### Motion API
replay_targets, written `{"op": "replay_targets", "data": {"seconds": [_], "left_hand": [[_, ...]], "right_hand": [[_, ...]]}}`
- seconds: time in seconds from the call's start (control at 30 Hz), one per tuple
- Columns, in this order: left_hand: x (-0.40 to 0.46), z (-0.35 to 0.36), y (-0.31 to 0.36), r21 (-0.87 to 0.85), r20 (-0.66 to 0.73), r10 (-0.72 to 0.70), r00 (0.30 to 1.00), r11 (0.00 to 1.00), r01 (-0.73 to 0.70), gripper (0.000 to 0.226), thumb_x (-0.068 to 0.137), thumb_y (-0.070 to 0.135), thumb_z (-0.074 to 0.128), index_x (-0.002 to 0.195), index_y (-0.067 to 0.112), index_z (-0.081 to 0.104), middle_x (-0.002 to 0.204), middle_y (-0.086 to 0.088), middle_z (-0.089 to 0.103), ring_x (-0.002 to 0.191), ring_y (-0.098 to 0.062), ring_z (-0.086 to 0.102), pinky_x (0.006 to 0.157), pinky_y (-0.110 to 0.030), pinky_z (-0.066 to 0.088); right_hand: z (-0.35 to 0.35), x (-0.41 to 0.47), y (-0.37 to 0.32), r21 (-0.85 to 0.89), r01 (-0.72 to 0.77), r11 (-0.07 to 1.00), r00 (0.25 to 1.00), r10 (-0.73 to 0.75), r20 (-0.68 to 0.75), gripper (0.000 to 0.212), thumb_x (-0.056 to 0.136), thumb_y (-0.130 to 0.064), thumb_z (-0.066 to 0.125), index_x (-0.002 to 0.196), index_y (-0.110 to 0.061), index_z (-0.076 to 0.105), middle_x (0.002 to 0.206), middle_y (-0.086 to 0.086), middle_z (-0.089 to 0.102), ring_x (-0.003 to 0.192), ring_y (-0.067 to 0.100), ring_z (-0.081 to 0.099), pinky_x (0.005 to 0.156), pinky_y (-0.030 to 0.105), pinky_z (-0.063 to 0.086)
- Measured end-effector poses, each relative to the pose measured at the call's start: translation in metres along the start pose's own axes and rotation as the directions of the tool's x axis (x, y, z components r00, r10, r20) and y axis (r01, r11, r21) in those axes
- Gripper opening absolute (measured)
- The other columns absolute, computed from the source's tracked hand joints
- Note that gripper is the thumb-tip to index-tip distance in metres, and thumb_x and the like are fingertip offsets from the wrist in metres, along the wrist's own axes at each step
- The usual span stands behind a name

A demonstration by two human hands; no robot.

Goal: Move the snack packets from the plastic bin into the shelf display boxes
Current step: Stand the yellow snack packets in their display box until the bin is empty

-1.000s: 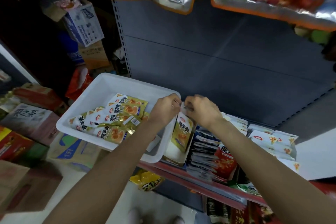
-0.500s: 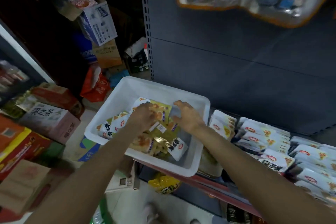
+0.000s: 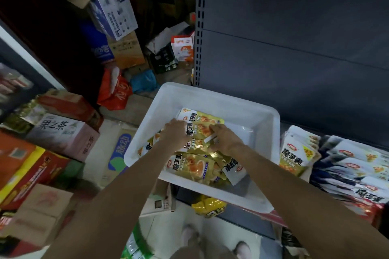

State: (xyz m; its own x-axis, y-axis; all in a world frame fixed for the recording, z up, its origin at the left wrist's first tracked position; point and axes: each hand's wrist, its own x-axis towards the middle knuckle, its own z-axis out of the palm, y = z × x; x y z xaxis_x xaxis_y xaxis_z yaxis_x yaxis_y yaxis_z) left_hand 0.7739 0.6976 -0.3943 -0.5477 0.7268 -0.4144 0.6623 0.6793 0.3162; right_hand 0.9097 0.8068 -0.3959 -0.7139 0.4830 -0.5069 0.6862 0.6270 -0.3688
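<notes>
Both hands have returned from shelf to bin (image 3: 212, 99): left hand (image 3: 175, 133) and right hand (image 3: 224, 140) pinch packets (image 3: 200, 130) lengthwise between them; display boxes (image 3: 294, 153) lie rightward.

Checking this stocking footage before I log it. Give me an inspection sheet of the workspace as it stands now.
Surface: white bin rests on the shelf edge.
Job's things: yellow packets piled in the bin; more packets stand on the shelf to its right.
Clutter: cartons, a red bag and a yellow pack on the floor.
Grippers: left hand and right hand both on the packets in the bin; grip unclear.
Cables: nothing seen.
Surroundings: grey shelf back panel.
</notes>
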Motion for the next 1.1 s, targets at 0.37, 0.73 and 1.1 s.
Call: {"op": "replay_targets", "data": {"seconds": [0.37,0.73,1.1], "left_hand": [[0.001,-0.02,0.005,-0.393,-0.26,-0.233,0.937,0.912,0.117,0.027,0.089,0.021,0.062,0.11,0.005,0.062,0.109,-0.011,0.067,0.103,-0.027,0.06,0.085,-0.034,0.046],[-0.046,-0.06,0.056,-0.181,-0.531,0.364,0.765,0.833,-0.522,0.011,0.093,0.015,0.055,0.1,0.01,0.062,0.096,-0.006,0.063,0.085,-0.023,0.058,0.075,-0.035,0.046],[-0.077,-0.036,0.178,-0.466,-0.544,0.314,0.778,0.658,-0.591,0.036,0.09,0.01,0.06,0.125,0.016,0.052,0.082,0.006,0.058,0.069,0.005,0.053,0.065,-0.003,0.04]], "right_hand": [[-0.003,0.002,-0.008,0.093,0.034,0.995,0.999,-0.031,-0.035,0.086,0.084,-0.02,0.067,0.15,-0.013,0.013,0.157,0.001,0.015,0.143,0.021,0.021,0.111,0.029,0.026],[-0.071,-0.056,-0.015,0.354,0.37,0.859,0.832,-0.138,-0.537,0.01,0.089,-0.012,0.06,0.099,-0.012,0.062,0.091,0.011,0.068,0.088,0.026,0.064,0.076,0.03,0.049],[-0.122,-0.149,0.085,0.355,0.392,0.849,0.738,-0.06,-0.672,0.053,0.081,-0.004,0.064,0.124,-0.033,0.053,0.091,-0.002,0.07,0.08,0.018,0.068,0.074,0.04,0.056]]}}
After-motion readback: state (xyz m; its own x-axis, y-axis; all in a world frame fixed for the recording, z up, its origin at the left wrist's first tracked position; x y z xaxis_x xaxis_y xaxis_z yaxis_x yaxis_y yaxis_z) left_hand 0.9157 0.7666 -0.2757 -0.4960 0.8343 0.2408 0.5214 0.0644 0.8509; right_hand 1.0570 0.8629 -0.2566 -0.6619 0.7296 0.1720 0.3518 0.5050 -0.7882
